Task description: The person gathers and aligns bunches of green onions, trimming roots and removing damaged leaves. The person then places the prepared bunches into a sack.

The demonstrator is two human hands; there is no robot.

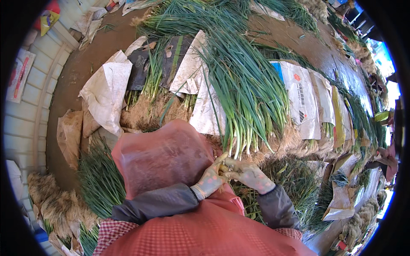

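My left hand [209, 180] and my right hand [251, 175], both in pale, soiled gloves, meet in front of my red apron [173, 160]. Their fingers are bent towards each other and touch. Something yellowish and dirty shows between them, but whether it is glove fingertips or a small held thing cannot be told. Just beyond the fingers lie loose green onions [250, 105], white stem ends towards me and green leaves pointing away. Tan, hairy roots [285, 137] show at their right side.
White woven sacks [301, 99] cover onion bundles on the right, with more bundles [153, 76] at the left. Cut leaf scraps [288, 179] are heaped to my right. Leafy onions [101, 172] lie at my left, and a pale tiled wall [27, 128] bounds that side.
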